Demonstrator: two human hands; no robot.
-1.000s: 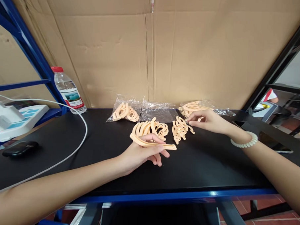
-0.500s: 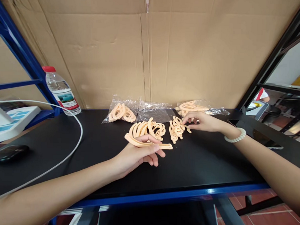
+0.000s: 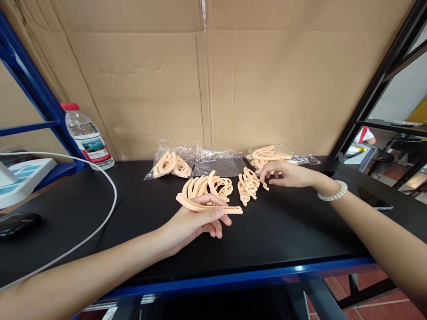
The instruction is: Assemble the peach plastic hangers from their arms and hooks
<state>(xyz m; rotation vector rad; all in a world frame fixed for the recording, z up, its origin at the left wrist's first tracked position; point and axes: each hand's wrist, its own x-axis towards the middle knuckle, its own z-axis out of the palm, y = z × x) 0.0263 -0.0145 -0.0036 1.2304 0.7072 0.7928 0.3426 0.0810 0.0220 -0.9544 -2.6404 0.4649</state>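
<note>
My left hand (image 3: 196, 220) is closed around a long peach plastic clip part (image 3: 211, 207), held just above the black table (image 3: 125, 231). Behind it lies a loose pile of curved peach parts (image 3: 207, 185). My right hand (image 3: 287, 175), with a bead bracelet on the wrist, reaches to a smaller pile of wavy peach parts (image 3: 248, 184); its fingertips pinch at the pile's right edge, and what they grip is too small to name. Behind that hand lies a clear bag with more peach parts (image 3: 270, 154).
A clear bag of peach parts (image 3: 171, 164) and an empty clear bag (image 3: 215, 160) lie at the back by the cardboard wall. A water bottle (image 3: 85, 136), white cable (image 3: 101, 216), white device (image 3: 10, 182) and black mouse (image 3: 9, 223) are left. A phone (image 3: 372, 197) lies right.
The view has drifted slightly. My right hand has slid a little left along the small pile; my left hand keeps the same clip part in the same pose.
</note>
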